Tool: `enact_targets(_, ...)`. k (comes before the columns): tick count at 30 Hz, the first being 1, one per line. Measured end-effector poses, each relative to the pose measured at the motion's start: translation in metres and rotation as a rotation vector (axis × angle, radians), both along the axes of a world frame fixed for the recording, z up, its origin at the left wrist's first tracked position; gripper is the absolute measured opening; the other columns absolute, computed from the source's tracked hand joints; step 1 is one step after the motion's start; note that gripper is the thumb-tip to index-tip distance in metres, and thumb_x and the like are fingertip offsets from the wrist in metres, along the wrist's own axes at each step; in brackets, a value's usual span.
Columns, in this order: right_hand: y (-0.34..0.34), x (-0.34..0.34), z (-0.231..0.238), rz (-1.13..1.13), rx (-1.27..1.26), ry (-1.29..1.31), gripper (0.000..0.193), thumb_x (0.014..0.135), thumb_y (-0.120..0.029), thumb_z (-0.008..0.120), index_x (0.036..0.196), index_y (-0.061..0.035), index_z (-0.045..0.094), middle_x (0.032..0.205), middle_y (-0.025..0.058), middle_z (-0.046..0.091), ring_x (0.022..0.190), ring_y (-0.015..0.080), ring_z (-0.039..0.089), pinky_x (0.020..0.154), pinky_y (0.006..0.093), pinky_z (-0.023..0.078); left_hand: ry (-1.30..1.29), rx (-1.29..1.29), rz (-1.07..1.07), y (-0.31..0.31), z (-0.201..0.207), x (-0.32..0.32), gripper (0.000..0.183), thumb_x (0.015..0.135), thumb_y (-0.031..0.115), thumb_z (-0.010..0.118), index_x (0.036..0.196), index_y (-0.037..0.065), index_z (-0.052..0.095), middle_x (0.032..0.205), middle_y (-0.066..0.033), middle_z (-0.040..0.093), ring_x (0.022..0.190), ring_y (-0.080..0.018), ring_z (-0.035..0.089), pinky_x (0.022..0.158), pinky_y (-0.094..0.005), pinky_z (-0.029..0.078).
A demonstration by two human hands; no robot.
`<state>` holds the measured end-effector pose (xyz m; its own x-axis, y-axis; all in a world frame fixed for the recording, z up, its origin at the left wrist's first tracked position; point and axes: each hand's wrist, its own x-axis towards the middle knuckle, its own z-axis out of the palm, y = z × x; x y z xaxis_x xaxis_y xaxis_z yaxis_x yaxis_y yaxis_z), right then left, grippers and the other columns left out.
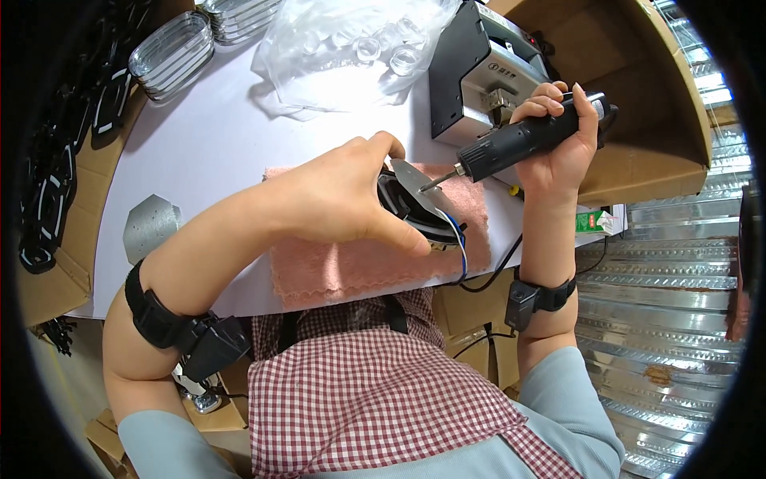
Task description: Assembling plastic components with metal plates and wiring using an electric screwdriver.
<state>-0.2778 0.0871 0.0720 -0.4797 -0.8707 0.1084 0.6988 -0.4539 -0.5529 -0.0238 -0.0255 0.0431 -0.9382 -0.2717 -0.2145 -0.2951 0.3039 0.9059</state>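
Observation:
My left hand (343,191) is wrapped round a black oval housing (399,203), tilted up over a pink cloth (319,267). A flat grey metal plate (413,182) lies against the housing, and blue and white wires (460,239) hang from its right side. My right hand (558,144) grips a black electric screwdriver (519,146) from the right. Its bit points down to the left, with the tip at the metal plate. Whether a screw sits under the tip is too small to tell.
A clear bag of round transparent parts (367,49) lies at the back, beside a black and grey machine (479,76). Clear oval covers (171,56) are stacked back left. A grey metal plate (152,227) lies left. Cardboard boxes (654,88) flank the white table (207,136).

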Motion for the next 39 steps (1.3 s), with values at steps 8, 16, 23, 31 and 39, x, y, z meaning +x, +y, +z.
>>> enact_targets(8, 0.005, -0.006, -0.002, 0.030, -0.010, -0.026, 0.018, 0.096, -0.018, 0.067, 0.104, -0.0054, 0.057, 0.089, 0.0050, 0.060, 0.076, 0.0112, 0.063, 0.076, 0.0289, 0.057, -0.007, -0.018, 0.012, 0.002, -0.001, 0.000, 0.101, 0.065, 0.043, 0.092, 0.138, -0.007, 0.043, 0.122, -0.0265, 0.059, 0.113, -0.0330, 0.061, 0.099, -0.0370, 0.048)
enact_targets(16, 0.004, -0.003, 0.002, 0.045, -0.011, 0.013, 0.017, 0.096, -0.018, 0.067, 0.104, -0.0054, 0.058, 0.089, 0.0054, 0.060, 0.075, 0.0112, 0.063, 0.076, 0.0284, 0.056, 0.002, -0.052, 0.024, 0.002, 0.000, 0.000, 0.101, 0.064, 0.046, 0.091, 0.134, -0.010, 0.046, 0.117, -0.0280, 0.061, 0.109, -0.0346, 0.064, 0.095, -0.0371, 0.051)
enact_targets(23, 0.005, -0.001, 0.004, 0.054, -0.017, 0.060, 0.018, 0.097, -0.020, 0.066, 0.105, -0.0053, 0.060, 0.090, 0.0054, 0.060, 0.075, 0.0109, 0.061, 0.075, 0.0275, 0.054, -0.026, -0.073, 0.022, 0.004, 0.001, 0.002, 0.098, 0.064, 0.048, 0.092, 0.132, -0.007, 0.047, 0.122, -0.0264, 0.059, 0.114, -0.0342, 0.061, 0.098, -0.0383, 0.049)
enact_targets(31, 0.019, 0.052, 0.030, 0.162, -0.171, 0.636, 0.023, 0.102, -0.027, 0.057, 0.116, -0.0084, 0.054, 0.088, 0.0066, 0.059, 0.066, 0.0140, 0.055, 0.069, 0.0304, 0.048, 0.145, -0.428, 0.065, 0.029, -0.033, 0.020, 0.094, 0.064, 0.045, 0.091, 0.134, -0.002, 0.050, 0.124, -0.0227, 0.058, 0.118, -0.0396, 0.056, 0.106, -0.0474, 0.042)
enact_targets(39, 0.024, 0.130, 0.049, 0.162, -0.066, 1.061, 0.040, 0.090, -0.023, 0.081, 0.104, -0.0106, 0.046, 0.077, 0.0074, 0.061, 0.055, 0.0167, 0.059, 0.050, 0.0285, 0.049, 0.393, -0.568, 0.222, 0.049, -0.053, 0.034, 0.112, 0.067, 0.049, 0.089, 0.148, -0.008, 0.038, 0.129, -0.0298, 0.057, 0.120, -0.0450, 0.055, 0.106, -0.0514, 0.043)
